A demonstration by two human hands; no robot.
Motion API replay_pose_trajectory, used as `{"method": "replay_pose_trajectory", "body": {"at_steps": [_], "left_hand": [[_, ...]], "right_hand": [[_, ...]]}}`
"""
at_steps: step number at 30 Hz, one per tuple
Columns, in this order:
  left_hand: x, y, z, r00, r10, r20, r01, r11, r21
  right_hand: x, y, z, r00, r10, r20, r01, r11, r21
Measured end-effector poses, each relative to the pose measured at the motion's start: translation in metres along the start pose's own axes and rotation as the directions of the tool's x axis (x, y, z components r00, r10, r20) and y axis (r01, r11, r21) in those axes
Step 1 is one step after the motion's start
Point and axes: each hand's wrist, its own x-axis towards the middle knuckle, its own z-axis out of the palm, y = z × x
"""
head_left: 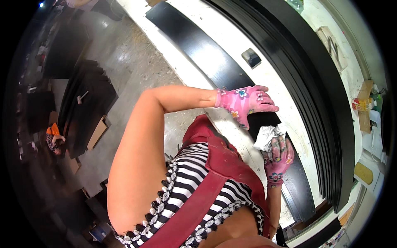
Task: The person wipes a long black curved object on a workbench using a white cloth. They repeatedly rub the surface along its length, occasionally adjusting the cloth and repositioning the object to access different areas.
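A long, glossy black board (198, 47) lies lengthwise on the white worktop in front of me. My left hand (246, 102), in a pink flowered glove, rests across the board with its fingers stretched toward the far edge and the thumb apart. Closer to the board's right end, my right hand (279, 157), gloved alike, is closed on a crumpled white cloth (269, 137). That cloth touches the board's surface. Part of the board is hidden under both hands.
Beyond the board, a stack of long black boards (306, 82) runs along the white worktop (269, 76). A small dark block (251, 58) sits between them. On the left, across the concrete floor (136, 53), stands a dark stack (89, 95) with a mallet (82, 97) on top.
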Motion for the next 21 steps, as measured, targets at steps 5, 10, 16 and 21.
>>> {"method": "replay_pose_trajectory", "body": {"at_steps": [5,10,16,21], "left_hand": [[-0.005,0.016,-0.013,0.998,-0.02,-0.059,0.015,0.997,-0.081],[-0.012,0.012,-0.004,0.995,-0.007,-0.102,0.002,0.999,-0.044],[-0.027,0.009,-0.026,0.976,-0.213,-0.046,0.217,0.972,0.092],[-0.016,0.017,-0.046,0.971,-0.238,-0.015,0.239,0.968,0.074]], "right_hand": [[-0.001,0.002,-0.003,0.999,-0.024,-0.037,0.029,0.992,0.123],[0.009,0.008,-0.012,0.897,0.415,0.151,-0.419,0.694,0.585],[0.069,0.071,-0.087,0.9,0.435,-0.016,-0.282,0.613,0.738],[0.164,0.141,-0.143,0.694,0.695,-0.185,-0.24,0.466,0.851]]}}
